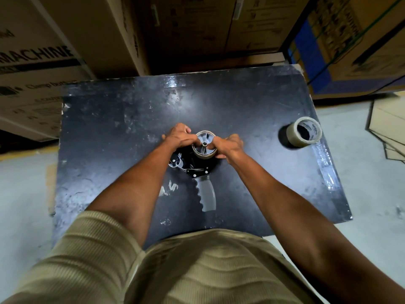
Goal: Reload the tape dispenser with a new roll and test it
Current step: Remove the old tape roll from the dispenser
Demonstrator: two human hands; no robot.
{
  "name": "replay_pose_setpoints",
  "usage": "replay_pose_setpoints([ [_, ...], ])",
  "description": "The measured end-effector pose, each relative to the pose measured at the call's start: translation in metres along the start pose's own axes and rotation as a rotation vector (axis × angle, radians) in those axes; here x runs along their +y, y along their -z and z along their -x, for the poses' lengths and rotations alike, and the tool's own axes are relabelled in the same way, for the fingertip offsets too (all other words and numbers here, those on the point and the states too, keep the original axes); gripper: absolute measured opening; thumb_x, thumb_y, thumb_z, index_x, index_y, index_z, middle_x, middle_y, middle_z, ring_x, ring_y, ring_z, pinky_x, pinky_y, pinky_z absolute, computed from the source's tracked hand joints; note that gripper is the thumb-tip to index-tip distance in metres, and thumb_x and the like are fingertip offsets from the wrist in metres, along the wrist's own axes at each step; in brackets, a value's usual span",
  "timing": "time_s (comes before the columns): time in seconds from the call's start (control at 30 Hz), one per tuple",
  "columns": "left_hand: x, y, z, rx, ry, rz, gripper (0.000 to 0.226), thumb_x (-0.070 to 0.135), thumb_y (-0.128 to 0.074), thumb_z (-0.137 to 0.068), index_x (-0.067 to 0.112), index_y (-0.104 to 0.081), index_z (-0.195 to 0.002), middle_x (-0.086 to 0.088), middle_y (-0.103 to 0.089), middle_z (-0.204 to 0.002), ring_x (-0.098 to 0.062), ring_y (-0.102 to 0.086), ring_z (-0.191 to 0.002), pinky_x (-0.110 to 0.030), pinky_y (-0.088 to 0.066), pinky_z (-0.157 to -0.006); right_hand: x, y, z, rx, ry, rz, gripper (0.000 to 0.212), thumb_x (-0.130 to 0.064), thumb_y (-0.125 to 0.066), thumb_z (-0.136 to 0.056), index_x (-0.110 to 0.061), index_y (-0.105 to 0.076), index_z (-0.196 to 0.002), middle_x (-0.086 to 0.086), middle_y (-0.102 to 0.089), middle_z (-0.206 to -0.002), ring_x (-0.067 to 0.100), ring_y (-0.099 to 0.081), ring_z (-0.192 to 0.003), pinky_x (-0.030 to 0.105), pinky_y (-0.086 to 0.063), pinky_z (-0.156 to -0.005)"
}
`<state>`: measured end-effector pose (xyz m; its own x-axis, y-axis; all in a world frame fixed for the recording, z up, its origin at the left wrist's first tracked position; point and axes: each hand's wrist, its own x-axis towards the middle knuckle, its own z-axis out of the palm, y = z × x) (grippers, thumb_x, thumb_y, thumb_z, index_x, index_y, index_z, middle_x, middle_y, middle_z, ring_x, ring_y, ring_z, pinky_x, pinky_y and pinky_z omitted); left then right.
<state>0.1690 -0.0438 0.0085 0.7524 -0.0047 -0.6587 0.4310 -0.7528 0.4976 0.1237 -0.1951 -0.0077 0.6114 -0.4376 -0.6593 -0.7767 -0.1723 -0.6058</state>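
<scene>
A black tape dispenser (192, 165) with a grey ribbed handle (207, 195) lies flat on the dark table (109, 128), handle toward me. On its grey hub sits a thin, nearly used-up tape core (205, 145). My left hand (178, 136) grips the core's left side with curled fingers, and my right hand (229, 145) grips its right side. A full roll of clear tape (303, 132) stands on the table at the right, apart from both hands.
Large cardboard boxes (43, 62) crowd the table's far and left sides, and strapped boxes (350, 51) stand at the far right. Flattened cardboard (388, 132) lies on the pale floor to the right. The table's near edge meets my body.
</scene>
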Motion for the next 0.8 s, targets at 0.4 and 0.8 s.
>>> replay_pose_setpoints([
  [0.4,0.0,-0.002,0.007,0.174,-0.042,-0.044,0.046,0.038,-0.089,-0.061,0.023,-0.058,-0.092,-0.001,-0.064,-0.104,-0.02,-0.054,-0.107,-0.041,-0.025,-0.111,-0.014,0.011,0.019,0.051,0.039,0.183,0.025,-0.024,-0.085,-0.047,-0.007,-0.077,-0.062,0.006,-0.075,-0.063,0.016,-0.074,-0.054,0.036,-0.064,-0.053],
  [0.8,-0.004,0.006,0.017,0.187,-0.028,-0.032,0.035,0.049,-0.081,-0.063,0.027,-0.08,-0.09,0.006,-0.074,-0.094,-0.022,-0.059,-0.106,-0.049,-0.026,-0.113,-0.028,0.022,0.025,-0.065,0.07,0.163,0.033,-0.017,-0.079,-0.062,0.005,-0.077,-0.086,0.008,-0.064,-0.064,0.015,-0.061,-0.049,0.042,-0.066,-0.061],
])
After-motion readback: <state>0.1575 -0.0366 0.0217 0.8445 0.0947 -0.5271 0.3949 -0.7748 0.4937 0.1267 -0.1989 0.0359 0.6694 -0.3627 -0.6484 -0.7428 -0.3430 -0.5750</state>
